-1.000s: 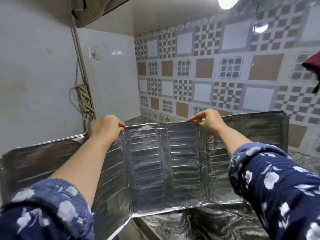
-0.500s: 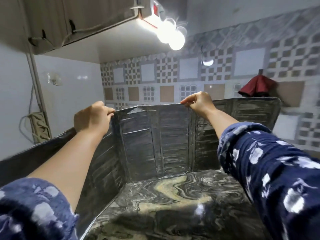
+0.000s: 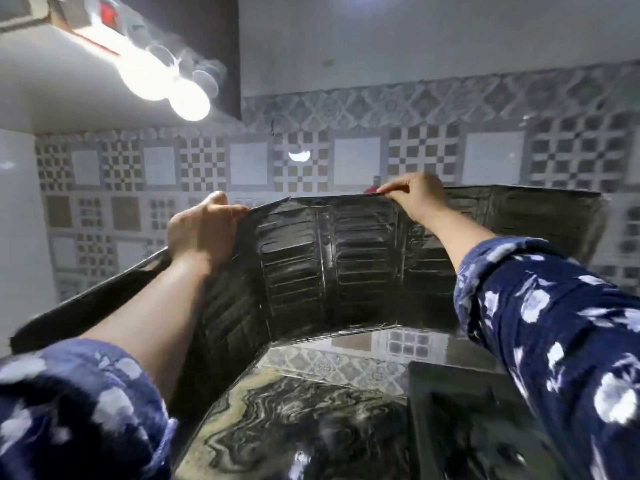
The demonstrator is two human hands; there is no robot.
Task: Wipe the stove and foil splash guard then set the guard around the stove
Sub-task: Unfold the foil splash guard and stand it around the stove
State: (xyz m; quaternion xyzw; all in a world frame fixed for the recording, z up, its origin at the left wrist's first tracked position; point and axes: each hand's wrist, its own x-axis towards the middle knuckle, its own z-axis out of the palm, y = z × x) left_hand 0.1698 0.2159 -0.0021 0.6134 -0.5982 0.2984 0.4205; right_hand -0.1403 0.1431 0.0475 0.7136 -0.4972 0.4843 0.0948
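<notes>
The foil splash guard (image 3: 329,265) is a folded, ribbed panel that looks dark in this light. I hold it up off the marbled counter (image 3: 287,410), with patterned tiles reflected on the counter beneath its bottom edge. My left hand (image 3: 201,230) grips its top edge at the left fold. My right hand (image 3: 415,195) pinches the top edge at the right fold. Its left wing runs back toward me and its right wing spreads along the tiled wall. A dark stove (image 3: 467,420) shows at the lower right, partly hidden by my right sleeve.
Patterned wall tiles (image 3: 346,161) stand close behind the guard. A bright lamp (image 3: 187,98) hangs under a shelf at the upper left. A white wall closes the left side. Something red (image 3: 372,188) peeks just over the guard's top edge.
The guard has risen off the counter and shifted right while both hands kept their grip. The view swung right and up, so the stove came into sight at the lower right.
</notes>
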